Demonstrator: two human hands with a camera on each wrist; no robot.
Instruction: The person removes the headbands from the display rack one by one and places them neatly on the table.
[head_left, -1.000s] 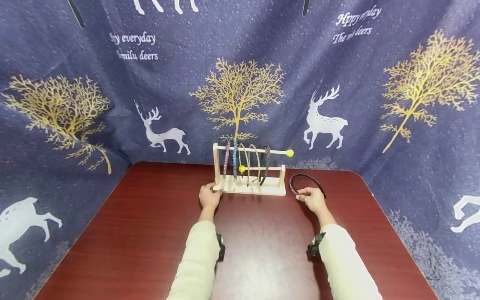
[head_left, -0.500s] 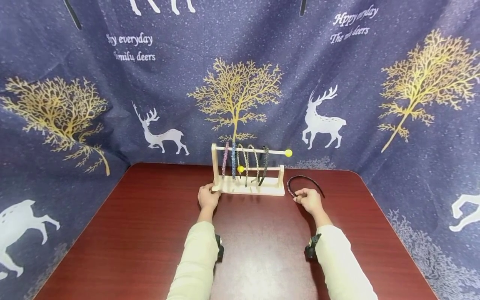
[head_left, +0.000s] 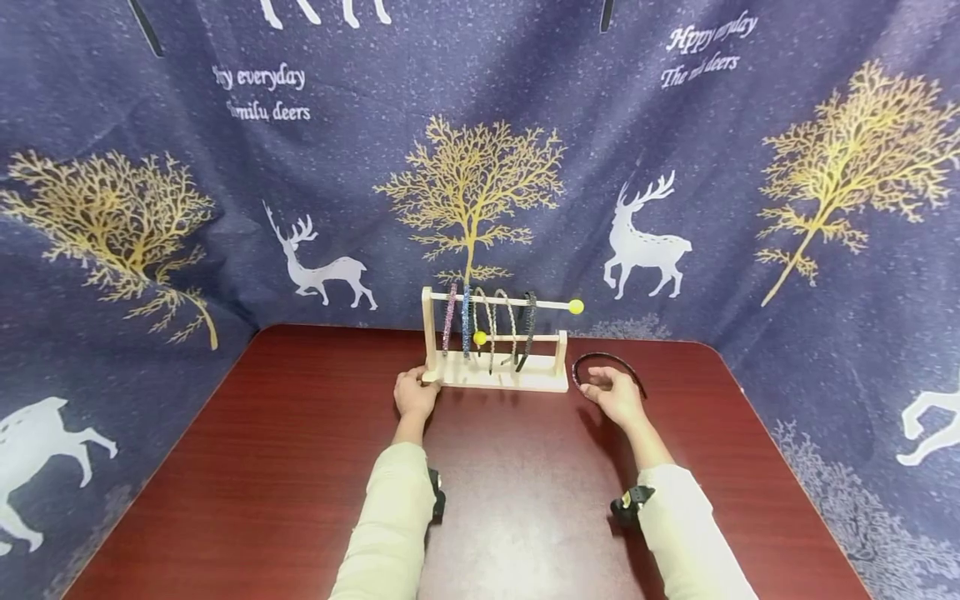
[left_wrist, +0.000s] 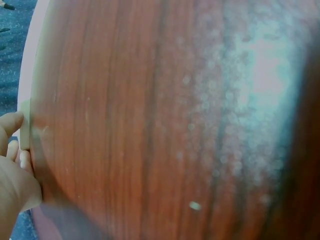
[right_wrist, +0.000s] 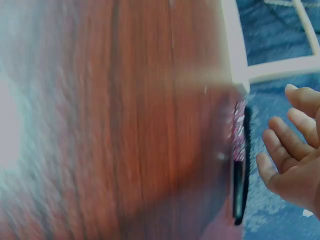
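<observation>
My left hand [head_left: 415, 395] grips the left end of the pale wooden headband stand's base [head_left: 504, 381]; the left wrist view shows its fingertips [left_wrist: 12, 121] at the base's corner. Several headbands hang over the stand's upper bar: a pink one [head_left: 449, 321], a blue one [head_left: 466, 323], beige braided ones and a black one [head_left: 529, 327]. To the right, a dark headband with a pink glittery part [right_wrist: 239, 132] lies on the table. My right hand [head_left: 617, 395] is just above it, fingers parted and loosely bent, holding nothing.
The red-brown table [head_left: 495, 467] reaches back to a blue curtain [head_left: 337, 150] printed with trees and deer. Yellow balls cap the stand's upper bar [head_left: 576, 307] and lower bar [head_left: 480, 337]. Each wrist wears a black camera.
My right hand has let go of the dark headband and its fingers have opened above it. The left hand keeps its grip on the stand's base.
</observation>
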